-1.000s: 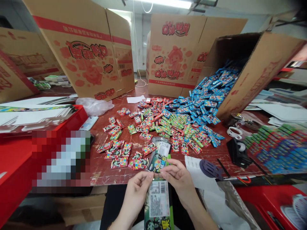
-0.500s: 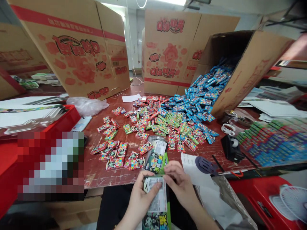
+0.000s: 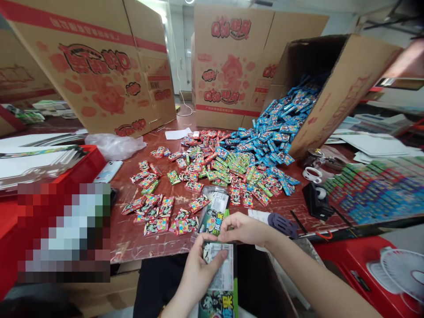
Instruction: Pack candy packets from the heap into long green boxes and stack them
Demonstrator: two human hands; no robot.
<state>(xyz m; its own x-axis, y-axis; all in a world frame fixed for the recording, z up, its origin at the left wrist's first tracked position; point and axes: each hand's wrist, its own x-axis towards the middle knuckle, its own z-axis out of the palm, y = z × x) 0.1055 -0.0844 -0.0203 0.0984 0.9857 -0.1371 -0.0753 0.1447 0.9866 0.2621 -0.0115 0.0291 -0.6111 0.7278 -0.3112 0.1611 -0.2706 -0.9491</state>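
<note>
My left hand (image 3: 204, 265) grips a flat green and black candy package (image 3: 220, 282) upright near my lap, thumb pressed on its pale printed panel. My right hand (image 3: 238, 227) is closed, its fingers curled and fingertips drawn together at the top edge of that package; whatever they pinch is hidden. Just behind, a similar candy package (image 3: 213, 216) lies at the table's near edge, partly covered by my right hand. To the left of it are loose red candy packets (image 3: 165, 206), with green candy packets (image 3: 223, 170) farther back.
Blue candy packets (image 3: 271, 132) spill from a tipped carton (image 3: 338, 101) at right. Two upright cartons (image 3: 218, 62) stand behind. A tape dispenser (image 3: 318, 201), a white cup (image 3: 312, 175) and a purple object (image 3: 281, 225) lie to the right; a red bin (image 3: 94, 161) and plastic bag (image 3: 115, 145) are left.
My right hand has shifted up slightly and turned, its forearm now reaching in from the right across the white paper. My left hand still holds the package. The camera view has shifted slightly.
</note>
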